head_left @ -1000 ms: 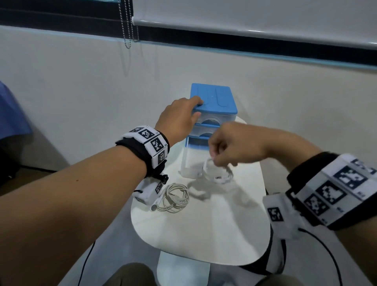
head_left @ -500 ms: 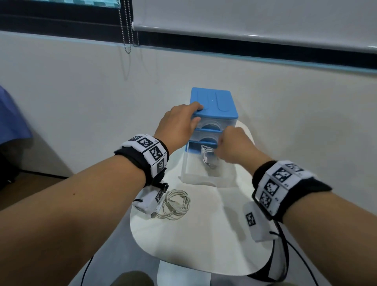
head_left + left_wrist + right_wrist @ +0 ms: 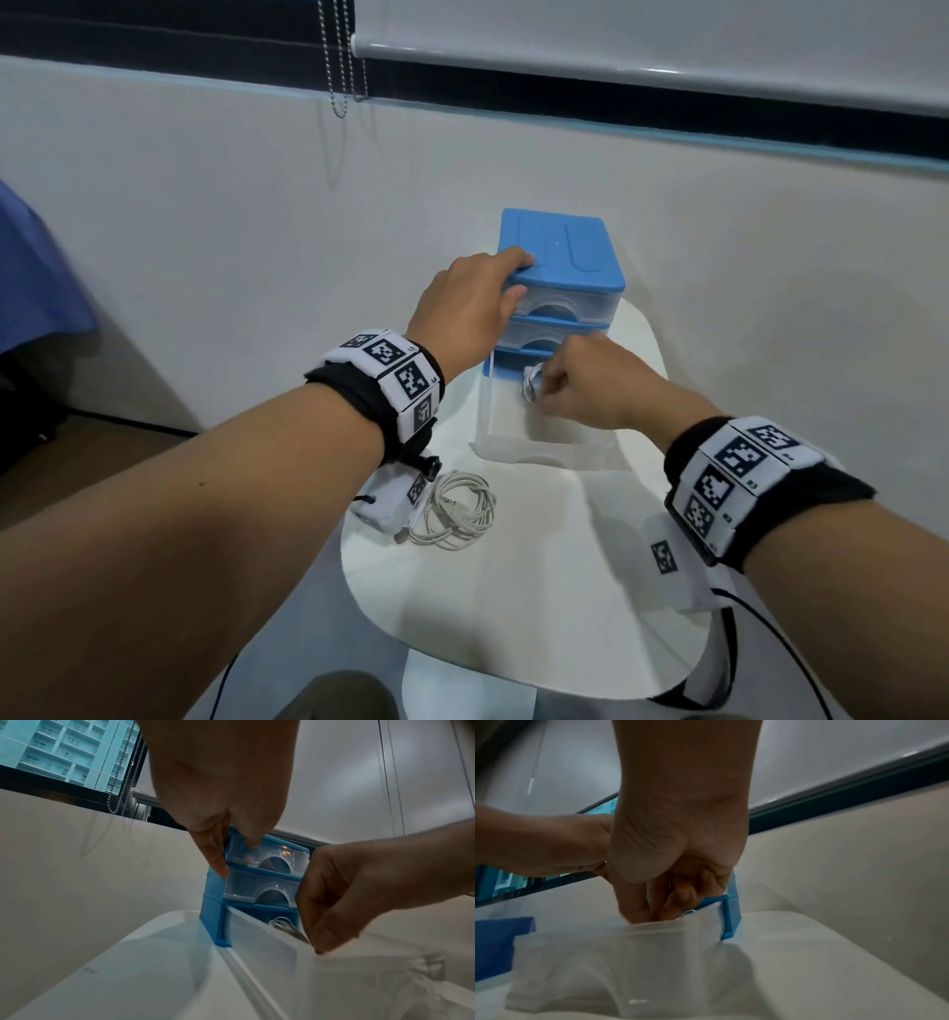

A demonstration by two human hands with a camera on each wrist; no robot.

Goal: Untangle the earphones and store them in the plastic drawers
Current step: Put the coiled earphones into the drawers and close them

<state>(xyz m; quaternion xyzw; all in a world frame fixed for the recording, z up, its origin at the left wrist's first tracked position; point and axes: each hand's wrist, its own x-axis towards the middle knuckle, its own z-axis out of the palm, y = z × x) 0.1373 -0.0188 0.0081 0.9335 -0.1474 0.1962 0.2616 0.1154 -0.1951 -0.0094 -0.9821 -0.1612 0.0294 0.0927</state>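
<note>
At 12 o'clock on the tabletop (image 3: 513, 616), left hand (image 3: 462, 313) grips the plastic drawers (image 3: 570, 252); right hand (image 3: 595, 390) pinches coiled earphones (image 3: 531, 388) in the open bottom drawer (image 3: 513, 442)

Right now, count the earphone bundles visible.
2: the held coil in the right hand, at the open bottom drawer; the loose coil on the table. Closed drawers may hide more.
</note>
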